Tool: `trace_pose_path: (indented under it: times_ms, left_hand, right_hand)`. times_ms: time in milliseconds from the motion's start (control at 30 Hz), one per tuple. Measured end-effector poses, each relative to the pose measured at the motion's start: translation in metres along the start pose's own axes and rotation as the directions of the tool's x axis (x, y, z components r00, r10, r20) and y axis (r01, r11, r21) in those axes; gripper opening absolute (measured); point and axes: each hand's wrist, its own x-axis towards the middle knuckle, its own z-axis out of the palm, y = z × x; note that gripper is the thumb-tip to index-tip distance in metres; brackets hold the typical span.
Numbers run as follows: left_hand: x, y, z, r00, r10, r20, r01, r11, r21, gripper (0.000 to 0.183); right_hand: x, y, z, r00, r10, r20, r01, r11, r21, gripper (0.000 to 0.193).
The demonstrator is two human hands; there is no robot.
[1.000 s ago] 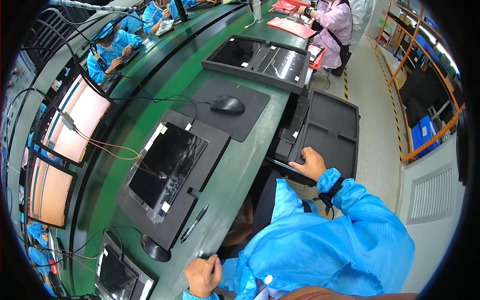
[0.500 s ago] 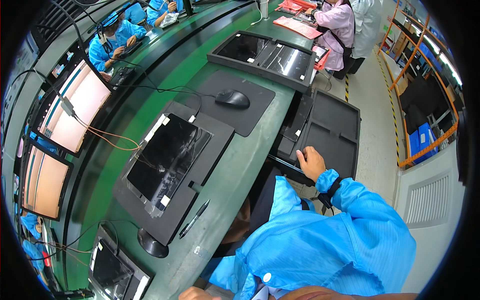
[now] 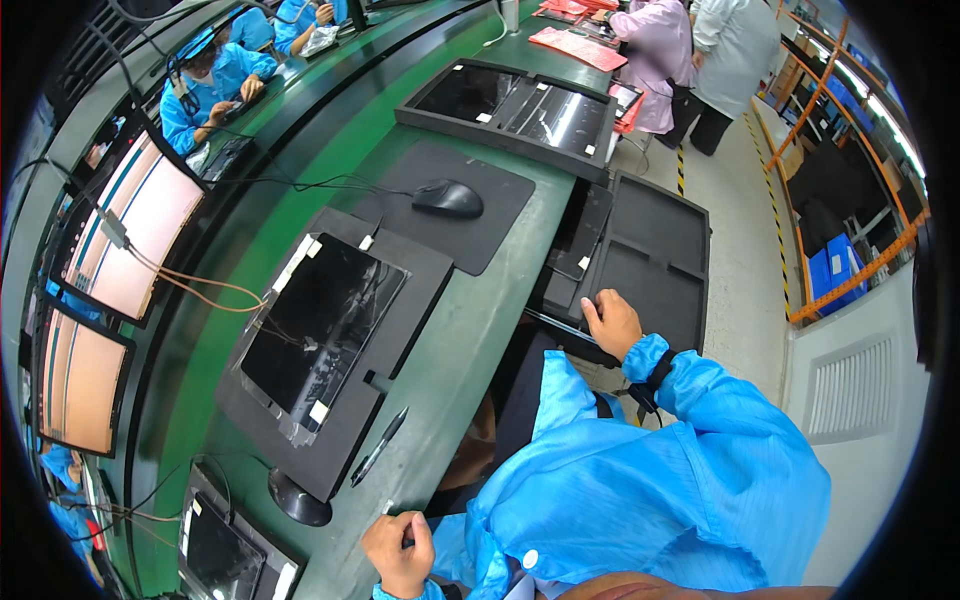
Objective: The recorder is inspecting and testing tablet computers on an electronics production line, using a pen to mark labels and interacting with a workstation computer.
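My right hand (image 3: 613, 326) rests at the near edge of a black compartmented tray (image 3: 655, 222) beside the bench, thumb apart from the bent fingers. A dark flat screen panel (image 3: 580, 238) lies in that tray's left part. My left hand (image 3: 398, 552) hovers by the bench's near edge, fingers curled in a loose fist with nothing visible in it. Ahead of it lie a black pen (image 3: 380, 447) and a black mouse (image 3: 299, 497). A larger glossy screen panel (image 3: 318, 330) with white tabs lies on a black foam holder (image 3: 420, 275), with neither hand touching it.
Another black tray (image 3: 415, 117) holds two panels at the bench's far end. A second mouse (image 3: 447, 198) sits on a dark pad (image 3: 500, 235). Two lit monitors (image 3: 135, 230) stand left, with cables trailing. A smaller panel (image 3: 222, 548) is at lower left. Co-workers sit and stand beyond.
My left hand has risen into view from the lower edge, up to the bench's near edge. My right hand stays at the tray. The whole view has shifted slightly.
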Motion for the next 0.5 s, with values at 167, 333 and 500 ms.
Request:
trace_pose_path:
  times_ms: [167,333,500]
  left_hand:
    - [-0.0010,0.0057,-0.0053,0.998,-0.062,-0.018,0.062,0.998,-0.019,0.004]
    - [-0.0016,0.0092,-0.0067,0.984,-0.177,-0.018,0.174,0.978,-0.115,0.006]
    - [-0.0079,0.0040,-0.0064,0.978,-0.206,-0.033,0.200,0.970,-0.137,0.008]
  right_hand:
    - [-0.0001,-0.0005,-0.0019,1.000,-0.015,-0.009,0.015,1.000,0.005,0.039]
    - [-0.0011,-0.0007,-0.0045,1.000,0.017,0.013,-0.017,1.000,-0.011,0.039]
    - [-0.0022,-0.0018,-0.0038,0.999,-0.047,-0.025,0.047,0.999,-0.007,0.038]
